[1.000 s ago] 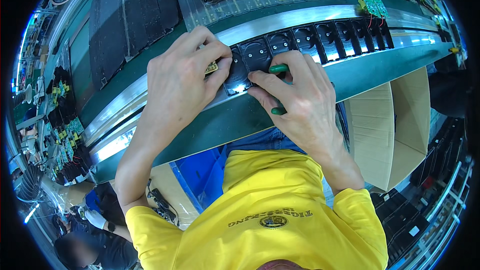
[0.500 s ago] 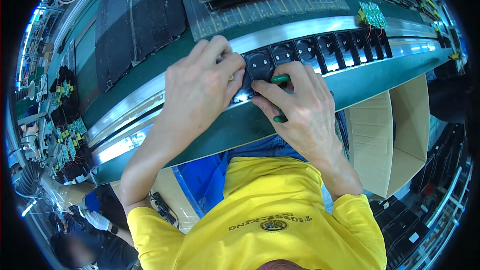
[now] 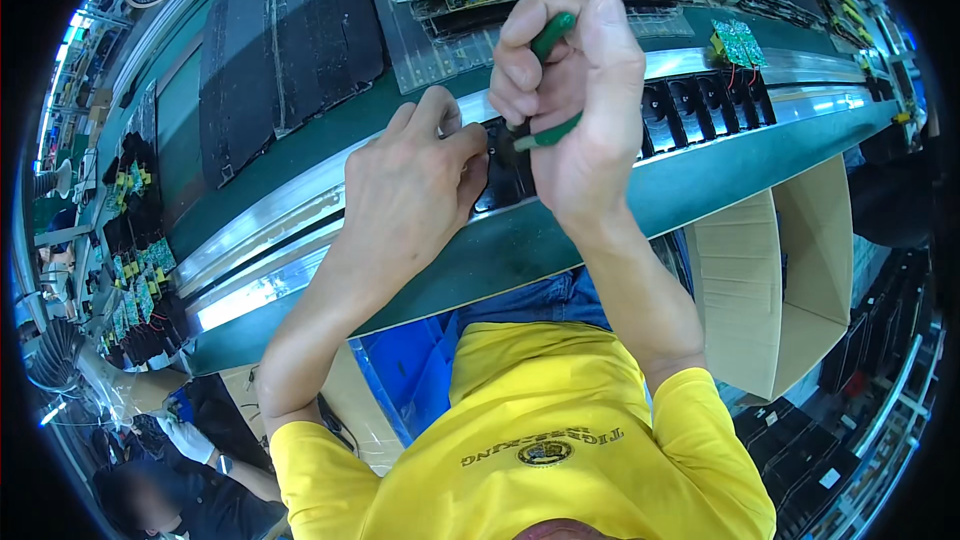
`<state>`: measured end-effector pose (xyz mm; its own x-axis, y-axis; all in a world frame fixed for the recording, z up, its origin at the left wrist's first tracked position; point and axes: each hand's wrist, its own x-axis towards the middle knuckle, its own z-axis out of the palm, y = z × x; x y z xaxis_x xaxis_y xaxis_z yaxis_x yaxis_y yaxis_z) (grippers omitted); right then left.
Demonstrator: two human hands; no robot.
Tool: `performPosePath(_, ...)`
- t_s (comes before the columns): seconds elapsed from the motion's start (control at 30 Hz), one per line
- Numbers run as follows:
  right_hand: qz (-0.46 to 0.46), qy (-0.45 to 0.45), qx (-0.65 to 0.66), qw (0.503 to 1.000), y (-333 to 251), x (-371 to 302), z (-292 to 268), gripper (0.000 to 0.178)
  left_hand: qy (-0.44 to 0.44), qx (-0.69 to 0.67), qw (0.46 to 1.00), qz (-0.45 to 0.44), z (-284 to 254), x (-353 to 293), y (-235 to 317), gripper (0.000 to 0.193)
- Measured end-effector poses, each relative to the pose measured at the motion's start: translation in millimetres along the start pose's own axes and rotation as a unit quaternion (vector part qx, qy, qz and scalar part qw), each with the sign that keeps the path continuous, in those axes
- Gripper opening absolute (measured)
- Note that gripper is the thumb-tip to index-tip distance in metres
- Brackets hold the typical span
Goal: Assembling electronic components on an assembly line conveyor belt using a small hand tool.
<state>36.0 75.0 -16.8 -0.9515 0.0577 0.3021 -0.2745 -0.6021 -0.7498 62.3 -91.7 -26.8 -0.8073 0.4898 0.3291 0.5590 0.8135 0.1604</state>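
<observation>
1. Green covers the surface (image 3: pixel 480 258), which runs beneath the left grip (image 3: pixel 415 180) and the right grip (image 3: pixel 600 105); we see its bare front strip between them and the yellow shirt (image 3: pixel 560 390).
2. The metal rail (image 3: pixel 240 300) stretches leftward from the left grip.
3. We find the cardboard box (image 3: pixel 735 280) to the right of the right grip, on its lower side.
4. The row of black trays (image 3: pixel 690 112) matters most, we judge: it shows just right of the left grip, passes behind the right grip and continues rightward, its long axis following the rail. The left grip is nearer its left end; the right one hides its middle.
5. The left grip shows us its back, fingers bent down toward the trays. Its tips are hidden, so we cannot tell whether it pinches anything.
6. The right grip turns its palm leftward, thumb up, fingers curled around the green-handled tool.
7. The circuit board (image 3: pixel 740 43) sits right of the right grip, by the row's far end.
8. The green-handled tool (image 3: pixel 553 35) lies within the right grip, its handles spread.
</observation>
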Motion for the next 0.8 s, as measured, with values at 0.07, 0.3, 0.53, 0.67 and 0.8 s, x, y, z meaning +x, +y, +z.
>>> performPosePath(0.07, -0.008, -0.012, -0.029, 0.999, 12.0, 1.8, -3.3, 0.038, -0.021, -0.011, 0.999, -0.025, -1.1, -1.3, 0.7, 0.003)
performPosePath(0.3, 0.005, 0.008, -0.063, 0.998, 29.2, 2.5, 1.2, 0.042, -0.024, -0.037, 0.998, -0.045, 5.2, -4.7, -1.1, 0.007)
performPosePath(0.53, -0.038, -0.037, -0.147, 0.988, 37.4, 3.3, -5.6, 0.031, 0.011, -0.03, 0.999, -0.007, 8.3, -2.4, -5.4, 0.004)
performPosePath(0.67, -0.026, -0.042, -0.16, 0.986, 25.2, -0.2, -5.3, 0.029, 0.009, -0.047, 0.999, -0.004, 8.4, 0.3, -4.3, 0.005)
performPosePath(0.8, -0.047, -0.004, -0.154, 0.987, -19.1, -17.3, 25.6, 0.026, -0.025, -0.039, 0.999, -0.018, 1.3, -2.1, -5.7, 0.007)
